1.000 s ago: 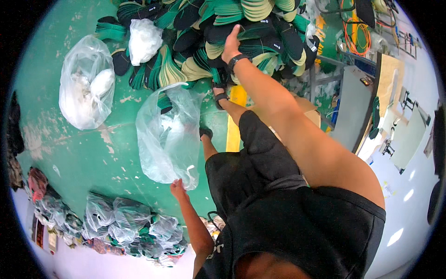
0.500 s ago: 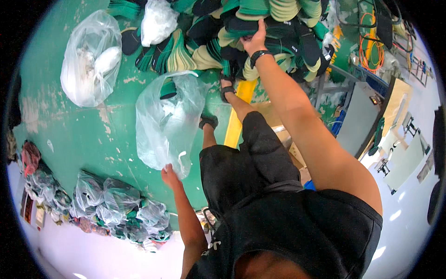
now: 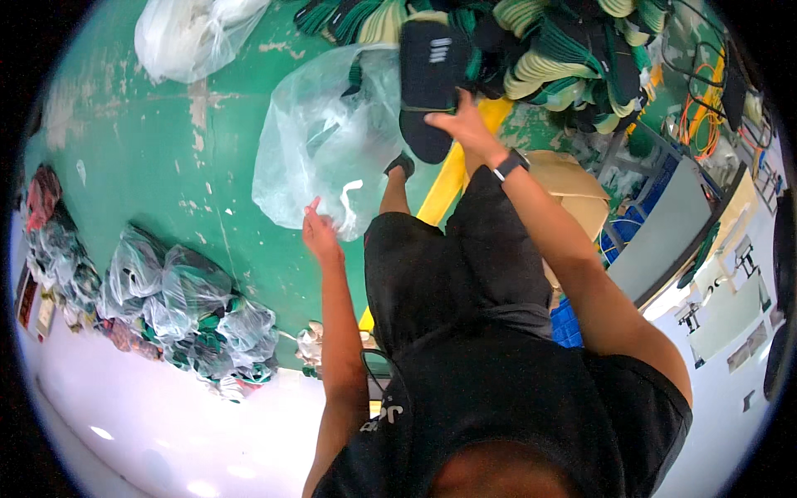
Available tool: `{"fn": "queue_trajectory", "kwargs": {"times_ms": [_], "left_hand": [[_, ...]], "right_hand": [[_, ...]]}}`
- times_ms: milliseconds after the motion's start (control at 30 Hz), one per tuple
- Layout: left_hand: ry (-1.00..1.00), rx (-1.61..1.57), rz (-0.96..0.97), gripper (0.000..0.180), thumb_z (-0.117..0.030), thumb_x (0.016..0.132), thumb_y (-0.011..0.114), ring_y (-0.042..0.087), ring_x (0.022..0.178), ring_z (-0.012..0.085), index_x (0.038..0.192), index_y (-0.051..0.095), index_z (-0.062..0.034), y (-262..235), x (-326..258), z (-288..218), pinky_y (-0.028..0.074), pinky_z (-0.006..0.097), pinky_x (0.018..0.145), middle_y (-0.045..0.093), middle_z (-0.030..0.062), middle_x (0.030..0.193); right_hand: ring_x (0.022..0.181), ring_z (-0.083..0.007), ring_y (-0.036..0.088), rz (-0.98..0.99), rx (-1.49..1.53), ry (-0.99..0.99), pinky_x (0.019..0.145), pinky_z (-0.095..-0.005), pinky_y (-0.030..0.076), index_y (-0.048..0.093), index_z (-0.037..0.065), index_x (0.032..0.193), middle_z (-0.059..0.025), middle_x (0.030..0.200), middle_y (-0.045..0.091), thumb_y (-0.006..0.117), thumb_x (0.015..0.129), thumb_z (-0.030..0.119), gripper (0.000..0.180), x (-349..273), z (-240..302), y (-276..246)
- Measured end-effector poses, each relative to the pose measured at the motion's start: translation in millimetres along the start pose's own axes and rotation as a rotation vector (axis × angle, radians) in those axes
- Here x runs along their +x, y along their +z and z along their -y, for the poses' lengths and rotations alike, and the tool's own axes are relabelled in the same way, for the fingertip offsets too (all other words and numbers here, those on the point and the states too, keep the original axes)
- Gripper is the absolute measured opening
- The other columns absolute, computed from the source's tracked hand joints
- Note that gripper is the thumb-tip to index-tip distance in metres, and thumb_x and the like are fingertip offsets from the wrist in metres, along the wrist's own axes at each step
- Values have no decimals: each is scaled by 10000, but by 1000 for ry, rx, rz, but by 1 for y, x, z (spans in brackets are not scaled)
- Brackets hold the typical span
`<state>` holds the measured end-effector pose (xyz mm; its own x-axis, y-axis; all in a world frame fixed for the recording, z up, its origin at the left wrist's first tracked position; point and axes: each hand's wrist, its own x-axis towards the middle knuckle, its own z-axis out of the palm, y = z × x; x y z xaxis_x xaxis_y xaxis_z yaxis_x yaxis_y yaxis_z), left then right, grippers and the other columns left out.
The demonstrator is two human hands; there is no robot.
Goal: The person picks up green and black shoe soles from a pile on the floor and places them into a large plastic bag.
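Reading the clock from the middle of the view, the right hand (image 3: 471, 130) is at one o'clock, its thumb and fingers closed in on the near part of some black insoles (image 3: 427, 62) at twelve; how many are in the grip cannot be told. The thumb lies on one side and the fingers curl toward the other, a hold that probably keeps the pieces together without covering them. Their rounded near end hangs past the hand, and their far part overlaps the edge of a clear plastic bag (image 3: 290, 124) at eleven o'clock. The left hand (image 3: 324, 236), at nine, is at the bag's near end with its fingers partly curled; they are blurred, so I cannot tell whether they pinch the film, though a touch there would help steady something so limp. Inside the bag, a dark green piece (image 3: 355, 76) shows toward the far rim. The heap of insoles (image 3: 556, 70) lies between one and two o'clock, nested in curved rows, perhaps because matching shapes stack closely. Another bag (image 3: 195, 37) is between ten and eleven, filled bags (image 3: 174, 282) lie between eight and nine, and a cardboard box (image 3: 573, 178) is past two.
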<state>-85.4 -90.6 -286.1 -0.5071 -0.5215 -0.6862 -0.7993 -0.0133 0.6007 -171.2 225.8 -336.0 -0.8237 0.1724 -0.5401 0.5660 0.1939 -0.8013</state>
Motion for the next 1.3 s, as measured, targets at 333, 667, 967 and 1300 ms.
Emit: {"fn": "queue_trajectory", "kwargs": {"times_ms": [333,667,967,1300], "left_hand": [[-25,-195,102,293,-158,898,557,323,535,12,1151,578,-11,-34,-10,25,250,196,448,382,-87,623],[-58,-95,124,397,-71,824,621,348,523,60,1205,518,-30,-34,49,42,292,226,446,407,-51,621],[-166,406,307,277,-93,855,571,416,508,67,1127,573,-38,-35,20,66,388,216,451,457,-17,635],[122,880,372,373,-164,810,556,583,596,214,1177,567,-103,45,19,103,462,370,575,595,120,668]], "right_hand": [[780,-275,583,963,-968,-243,709,-387,456,659,62,901,-143,865,623,661,652,315,355,-20,46,242],[1041,-297,523,-119,29,131,875,-391,427,465,-59,1183,-215,1162,532,638,754,496,723,-5,-123,14],[1240,-359,396,-869,619,619,1011,-410,327,185,-92,1385,-223,1398,340,460,740,748,1094,148,-145,-244],[1381,-289,135,-717,524,833,1094,-427,164,142,72,1450,-121,1510,115,384,875,573,800,187,-62,-261]]}}
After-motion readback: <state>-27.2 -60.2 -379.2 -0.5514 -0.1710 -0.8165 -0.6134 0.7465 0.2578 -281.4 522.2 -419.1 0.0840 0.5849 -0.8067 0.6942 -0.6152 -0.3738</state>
